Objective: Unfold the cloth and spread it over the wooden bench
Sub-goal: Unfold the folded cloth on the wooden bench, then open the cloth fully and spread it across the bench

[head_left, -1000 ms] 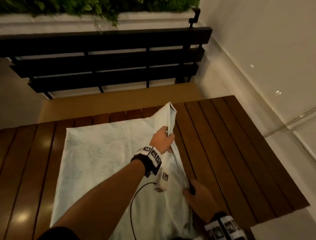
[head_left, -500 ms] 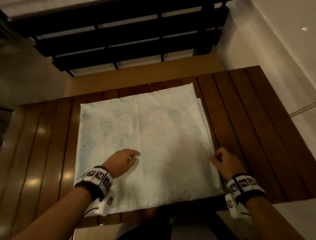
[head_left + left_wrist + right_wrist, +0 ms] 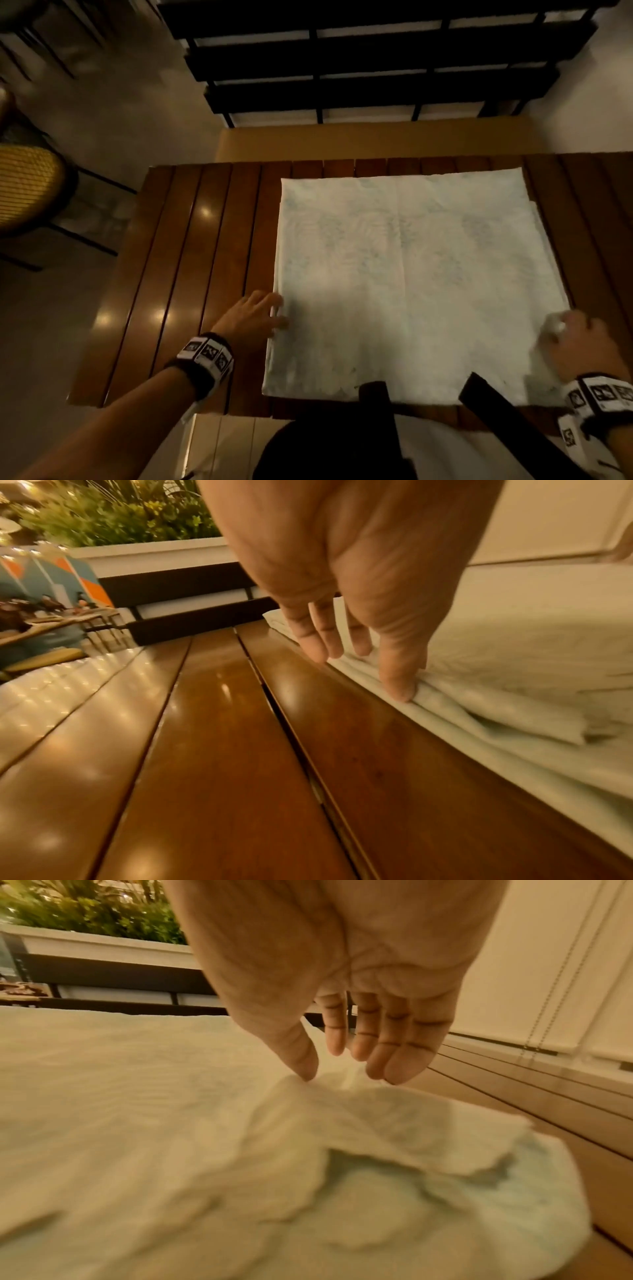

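The pale, faintly blue-printed folded cloth [image 3: 411,284] lies flat on the slatted, glossy brown wooden bench [image 3: 191,274], covering its middle and right part while the slats to the left stay bare. Both hands sit at opposite side edges near the person, which suits the job: to open another fold, each stacked edge has to be found and parted

The left hand [image 3: 248,317] rests at the cloth's left edge with its fingers nearly straight. In the left wrist view its thumb tip [image 3: 399,688] presses against the layered edge and the other fingertips [image 3: 318,650] touch down just where cloth meets wood; it holds nothing yet, and I judge it is feeling for a layer to lift

The right hand [image 3: 579,346] is over the near right corner. In the right wrist view its thumb [image 3: 301,1064] touches a raised wrinkle of the top layer and the fingers [image 3: 400,1064] hang loosely beside it; whether they truly pinch the fabric I cannot tell, as that view is blurred

The cloth looks thin and soft, a roughly square stack of several layers with a crease down its middle and its edges slightly staggered at the right, so much unfolding remains
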The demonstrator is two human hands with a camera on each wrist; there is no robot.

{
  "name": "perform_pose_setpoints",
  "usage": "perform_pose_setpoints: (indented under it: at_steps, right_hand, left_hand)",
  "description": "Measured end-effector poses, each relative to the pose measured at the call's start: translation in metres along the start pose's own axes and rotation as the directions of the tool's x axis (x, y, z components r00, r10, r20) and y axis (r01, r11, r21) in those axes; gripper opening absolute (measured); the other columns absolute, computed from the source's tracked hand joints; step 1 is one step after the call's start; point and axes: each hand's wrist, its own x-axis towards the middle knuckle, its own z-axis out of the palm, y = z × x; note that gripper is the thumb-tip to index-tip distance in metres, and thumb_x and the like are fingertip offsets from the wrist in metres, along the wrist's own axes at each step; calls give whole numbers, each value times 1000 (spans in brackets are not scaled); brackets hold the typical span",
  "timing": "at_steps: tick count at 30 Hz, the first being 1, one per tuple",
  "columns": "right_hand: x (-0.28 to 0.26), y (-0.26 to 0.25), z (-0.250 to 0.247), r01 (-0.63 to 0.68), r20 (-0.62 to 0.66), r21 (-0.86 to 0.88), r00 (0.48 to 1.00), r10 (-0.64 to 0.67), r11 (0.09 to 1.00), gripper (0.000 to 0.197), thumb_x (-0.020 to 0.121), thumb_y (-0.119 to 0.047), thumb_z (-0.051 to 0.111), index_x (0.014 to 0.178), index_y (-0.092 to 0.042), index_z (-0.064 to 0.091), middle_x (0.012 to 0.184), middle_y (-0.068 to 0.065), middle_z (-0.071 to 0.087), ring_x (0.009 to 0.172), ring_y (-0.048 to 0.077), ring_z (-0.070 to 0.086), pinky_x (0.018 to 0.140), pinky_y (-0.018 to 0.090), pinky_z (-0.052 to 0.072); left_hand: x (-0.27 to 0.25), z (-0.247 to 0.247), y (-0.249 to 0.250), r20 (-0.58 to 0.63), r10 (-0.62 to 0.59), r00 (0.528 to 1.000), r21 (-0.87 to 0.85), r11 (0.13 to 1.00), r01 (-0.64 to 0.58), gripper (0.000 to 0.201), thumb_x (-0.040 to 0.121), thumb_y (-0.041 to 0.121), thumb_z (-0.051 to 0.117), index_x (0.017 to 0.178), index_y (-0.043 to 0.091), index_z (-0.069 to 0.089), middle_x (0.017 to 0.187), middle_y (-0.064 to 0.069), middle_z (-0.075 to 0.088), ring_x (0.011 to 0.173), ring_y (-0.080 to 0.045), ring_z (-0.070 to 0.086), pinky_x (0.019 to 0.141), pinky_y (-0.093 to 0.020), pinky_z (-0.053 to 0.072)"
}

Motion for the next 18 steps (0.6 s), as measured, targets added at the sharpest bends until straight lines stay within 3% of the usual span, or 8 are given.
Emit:
perform_pose_setpoints:
  at_steps: [2,5,7,9,12,15,18]
  right_hand:
    - [-19,-30,-9,25,24,-40,999,-24,999,35,85,-33,58,113,-14,49,110,25,48,91,47,53,77,57,52]
    - [-51,-78,-9,76,83,30,993,-79,997,31,86,-19,64,112,-10,49,112,26,49,92,48,55,80,55,51]
    - [-72,-109,-1,184,107,68,976,-191,981,28,88,-17,62,112,-8,52,113,23,50,93,46,56,81,51,51]
    - [-91,-139,10,332,155,121,925,-348,935,26,90,-18,61,113,-9,55,113,17,52,94,40,56,84,45,49]
    - [-113,-185,21,462,221,246,829,-514,852,21,91,-21,59,111,-15,55,111,8,51,95,30,55,84,39,47]
    - [-128,-219,23,539,204,321,763,-613,778,19,91,-21,57,109,-19,54,108,3,50,93,26,55,84,39,47]
    - [-144,-248,17,565,204,386,719,-664,730,15,92,-25,55,107,-21,56,104,-3,51,93,20,55,81,33,46]
  left_hand:
    - [6,-2,-6,-24,95,995,28,995,-95,27,84,33,68,110,39,62,134,0,46,117,-24,44,88,-39,52]
    - [14,-10,-16,-82,228,970,57,973,-224,14,88,34,62,102,34,62,131,2,46,117,-21,42,91,-37,48]
    - [19,-15,-18,-141,297,944,59,955,-291,15,90,36,58,104,33,61,129,5,50,119,-20,44,93,-37,47]
    - [25,-22,-14,-193,339,921,-6,938,-347,14,91,35,55,103,30,60,116,10,57,111,-14,49,93,-35,47]
    - [35,-36,-7,-85,365,927,-155,914,-374,7,89,32,62,92,26,62,93,9,63,92,-10,53,85,-33,49]
    - [42,-51,-11,92,341,935,-266,914,-307,11,87,33,66,90,24,62,93,7,63,91,-9,50,83,-33,47]
    - [42,-58,-17,109,324,940,-340,901,-271,13,87,39,64,93,27,63,92,7,65,89,-9,54,80,-32,47]
